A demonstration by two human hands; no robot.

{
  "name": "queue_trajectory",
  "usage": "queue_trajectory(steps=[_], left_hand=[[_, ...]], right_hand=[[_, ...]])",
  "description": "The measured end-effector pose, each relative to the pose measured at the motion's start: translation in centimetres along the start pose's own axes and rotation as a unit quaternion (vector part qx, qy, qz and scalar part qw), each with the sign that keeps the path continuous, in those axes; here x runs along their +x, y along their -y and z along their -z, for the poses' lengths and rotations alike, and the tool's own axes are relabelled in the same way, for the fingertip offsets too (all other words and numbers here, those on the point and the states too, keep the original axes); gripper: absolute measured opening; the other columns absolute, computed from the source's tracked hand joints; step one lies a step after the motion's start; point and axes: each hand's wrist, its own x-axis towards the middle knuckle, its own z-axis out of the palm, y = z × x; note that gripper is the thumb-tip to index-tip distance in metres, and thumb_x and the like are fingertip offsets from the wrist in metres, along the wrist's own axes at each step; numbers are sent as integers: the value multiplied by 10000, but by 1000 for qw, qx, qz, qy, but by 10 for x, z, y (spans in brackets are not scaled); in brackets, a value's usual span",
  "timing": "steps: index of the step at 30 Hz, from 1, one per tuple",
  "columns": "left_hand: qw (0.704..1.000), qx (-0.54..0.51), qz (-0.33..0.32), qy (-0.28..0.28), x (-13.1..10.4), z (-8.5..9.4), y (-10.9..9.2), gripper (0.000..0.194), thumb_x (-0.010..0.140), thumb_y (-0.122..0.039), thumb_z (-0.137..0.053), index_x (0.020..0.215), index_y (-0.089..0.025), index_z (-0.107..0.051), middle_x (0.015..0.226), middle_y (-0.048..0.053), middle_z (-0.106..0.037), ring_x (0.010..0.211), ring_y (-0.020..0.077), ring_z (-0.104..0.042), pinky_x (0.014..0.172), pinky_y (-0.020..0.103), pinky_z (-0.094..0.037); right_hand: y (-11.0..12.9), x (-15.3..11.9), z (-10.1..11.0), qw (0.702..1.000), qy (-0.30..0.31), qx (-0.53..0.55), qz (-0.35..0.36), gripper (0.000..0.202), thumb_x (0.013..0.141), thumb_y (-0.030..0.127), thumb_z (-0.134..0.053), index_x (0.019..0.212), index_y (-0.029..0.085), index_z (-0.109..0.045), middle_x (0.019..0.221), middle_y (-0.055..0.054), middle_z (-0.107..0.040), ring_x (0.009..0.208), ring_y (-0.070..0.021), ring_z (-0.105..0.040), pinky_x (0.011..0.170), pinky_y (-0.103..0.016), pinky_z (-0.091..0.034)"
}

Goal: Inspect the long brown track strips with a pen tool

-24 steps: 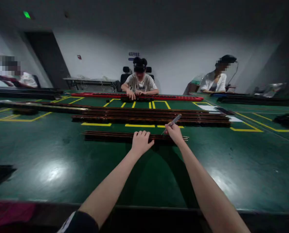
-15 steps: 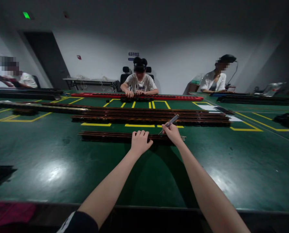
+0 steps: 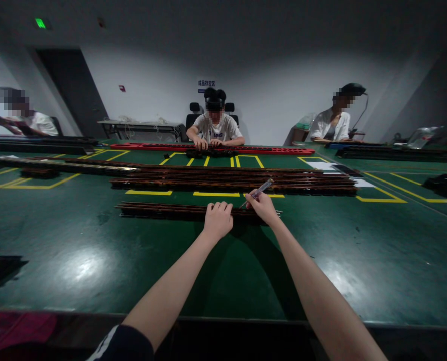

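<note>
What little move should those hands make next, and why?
Perhaps the left hand should press the dark bundle steady: that hand lies across it, while the right hand holds a slim pen-like tool pointing down at the bundle close by. Whether the tool touches it is unclear.

Wide green flat tabletop (image 3: 133, 245): smooth, glossy, bright with glare
Slim grey pen (image 3: 261, 188): smooth, plastic-looking
Long dark-brown strips (image 3: 163, 209): metallic-looking, shiny-edged
Flat white paper sheet (image 3: 316, 166): matt
</note>
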Motion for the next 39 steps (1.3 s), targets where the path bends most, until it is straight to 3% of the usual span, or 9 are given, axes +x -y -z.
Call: queue_trajectory(steps=[16, 25, 39], left_hand=[[1000, 18, 9, -3, 1, -3, 0, 416, 889, -125, -337, 1198, -118, -615, 1201, 129, -655, 1094, 252, -587, 966, 446, -408], [1000, -2, 20, 9, 1, -1, 1, 462, 830, -41, -360, 1198, -158, -615, 1211, 113, -651, 1125, 243, -577, 990, 457, -402], [1000, -11, 22, 18, 1, -2, 2, 481, 819, -23, -362, 1221, -141, -599, 1247, 103, -639, 1165, 230, -560, 1027, 446, -376]], right_hand=[[4, 0, 3, 1000, -13, -6, -25, 213, 861, 283, -545, 669, 192, -555, 587, -17, -655, 600, -179, -643, 642, -296, -489], [9, -1, 7, 999, -19, -11, -42, 195, 857, 272, -544, 680, 190, -558, 594, -19, -656, 593, -174, -630, 636, -297, -489], [-4, 4, 14, 997, -42, -32, -62, 250, 829, 303, -547, 609, 188, -570, 580, -37, -647, 578, -182, -616, 599, -295, -474]])
